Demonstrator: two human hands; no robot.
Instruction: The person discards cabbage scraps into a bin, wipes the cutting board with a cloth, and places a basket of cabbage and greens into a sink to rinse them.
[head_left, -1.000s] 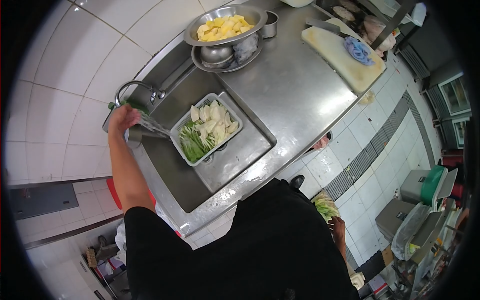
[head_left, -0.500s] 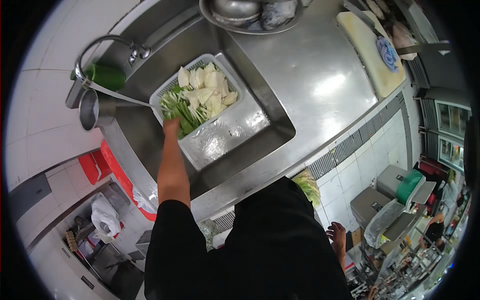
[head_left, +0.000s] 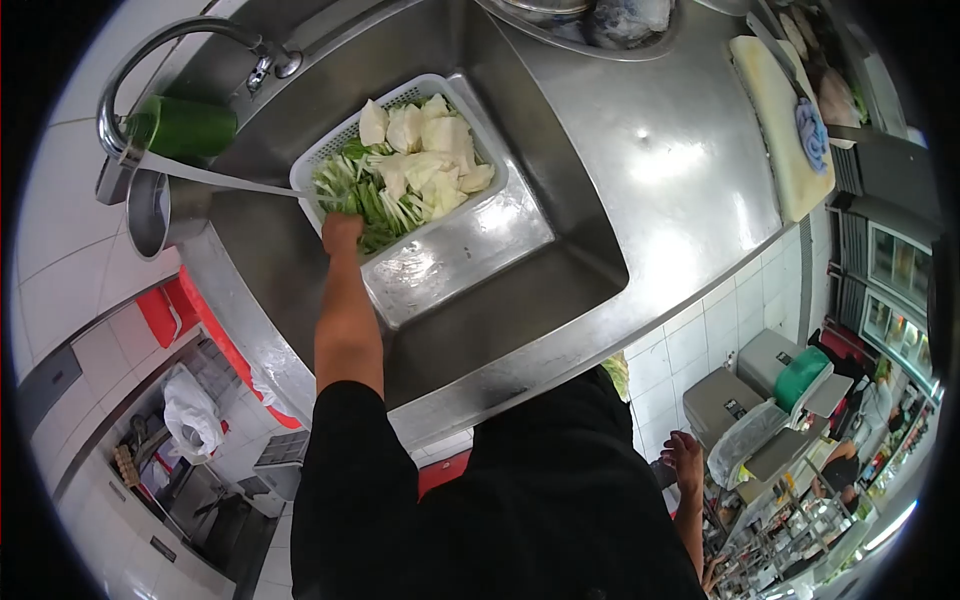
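Observation:
My left hand (head_left: 342,234) reaches into the steel sink (head_left: 480,320), at the near left corner of a white perforated basket (head_left: 500,185). Its fingers are hidden among cut green leaves (head_left: 368,200), so what they grip cannot be made out. Pale cabbage pieces (head_left: 440,145) fill the far and right part of the basket, which sits over a flat metal surface (head_left: 460,260) in the sink. A white strap-like strip (head_left: 220,180) runs from the faucet to the basket. Low at the right, my right hand (head_left: 683,455) hangs beside my body, fingers curled; their contents are unclear.
A curved faucet (head_left: 150,45), a green container (head_left: 190,127) and a metal pot (head_left: 149,215) stand left of the basket. A metal bowl (head_left: 600,48) is on the counter (head_left: 660,180). Farther right lies a cutting board (head_left: 775,130) with a blue cloth (head_left: 812,137). A person (head_left: 838,470) is in the background.
The view has shifted, bringing the sink closer. My left hand stays at the basket's corner among the greens. My right hand still hangs at my side.

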